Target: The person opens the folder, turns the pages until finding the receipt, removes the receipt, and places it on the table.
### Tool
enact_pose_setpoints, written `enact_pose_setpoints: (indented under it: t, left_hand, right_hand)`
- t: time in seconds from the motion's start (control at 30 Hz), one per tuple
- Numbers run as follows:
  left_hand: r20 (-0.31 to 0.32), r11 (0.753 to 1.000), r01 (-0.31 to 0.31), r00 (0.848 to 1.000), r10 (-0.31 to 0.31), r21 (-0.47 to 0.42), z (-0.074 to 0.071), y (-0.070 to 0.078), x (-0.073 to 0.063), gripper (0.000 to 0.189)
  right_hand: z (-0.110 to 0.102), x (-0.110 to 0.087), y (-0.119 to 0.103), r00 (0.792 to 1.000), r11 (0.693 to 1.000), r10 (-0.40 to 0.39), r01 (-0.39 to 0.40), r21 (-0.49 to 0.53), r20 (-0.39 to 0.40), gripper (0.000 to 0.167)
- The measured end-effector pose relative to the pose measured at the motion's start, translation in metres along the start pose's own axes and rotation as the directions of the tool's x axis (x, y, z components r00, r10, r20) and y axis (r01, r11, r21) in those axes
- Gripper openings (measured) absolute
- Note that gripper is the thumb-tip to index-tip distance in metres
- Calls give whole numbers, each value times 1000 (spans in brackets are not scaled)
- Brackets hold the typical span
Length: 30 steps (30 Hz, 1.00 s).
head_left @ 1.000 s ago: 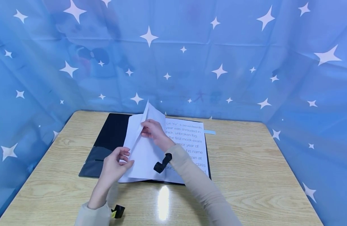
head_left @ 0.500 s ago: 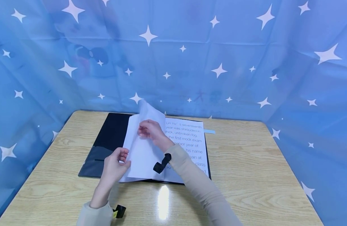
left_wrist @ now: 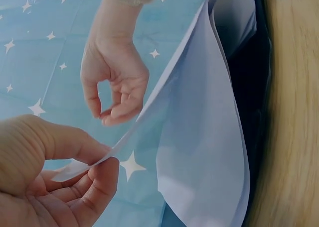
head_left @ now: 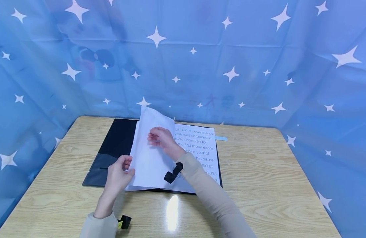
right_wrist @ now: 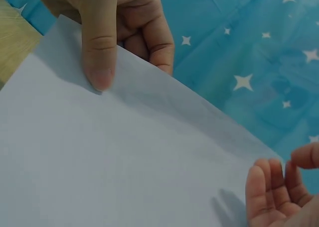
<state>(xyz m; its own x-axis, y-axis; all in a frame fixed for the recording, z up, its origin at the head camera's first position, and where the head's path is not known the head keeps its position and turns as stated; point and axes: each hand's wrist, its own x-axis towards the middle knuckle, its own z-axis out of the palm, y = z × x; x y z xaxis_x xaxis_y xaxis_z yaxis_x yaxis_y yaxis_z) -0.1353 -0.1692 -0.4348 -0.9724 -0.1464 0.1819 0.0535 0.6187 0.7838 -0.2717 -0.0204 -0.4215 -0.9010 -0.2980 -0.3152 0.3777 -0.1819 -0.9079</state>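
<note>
A black folder (head_left: 123, 135) lies spread on the table with white sheets in it. My left hand (head_left: 118, 173) pinches the left edge of a raised blank sheet (head_left: 151, 162) between thumb and fingers; the left wrist view shows that sheet (left_wrist: 144, 112) bowing away from the thumb. Over the sheet's upper part hovers my right hand (head_left: 165, 142), its fingers loosely bent and holding nothing. In the right wrist view, the right hand (right_wrist: 281, 197) is beside the sheet's edge, while the left thumb presses on the paper. A printed page (head_left: 199, 148) lies flat on the right, partly covered by the right forearm.
The folder rests on a wood-grain table (head_left: 260, 175). A light blue tab (head_left: 221, 138) sticks out from the folder's right side. Behind the table hangs a blue curtain (head_left: 188, 66) with white stars. Each wrist carries a small black camera (head_left: 170, 177).
My right hand has let go of the sheet's edge and stays above it. The sheet's top corner has swung left, and my left hand has shifted slightly left with the edge.
</note>
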Motion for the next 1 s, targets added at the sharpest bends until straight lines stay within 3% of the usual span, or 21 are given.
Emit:
enact_pose_setpoints:
  t: [0.5, 1.0]
  left_hand:
    - [-17, 998, 22, 1000, -21, 53, 1, -19, 5, 28]
    - [-12, 996, 14, 1000, -13, 85, 7, -34, 7, 26]
  right_hand:
    - [-25, 1, 0, 1000, 1000, -7, 7, 2, -22, 24]
    - [-51, 0, 3, 997, 1000, -7, 5, -23, -77, 17]
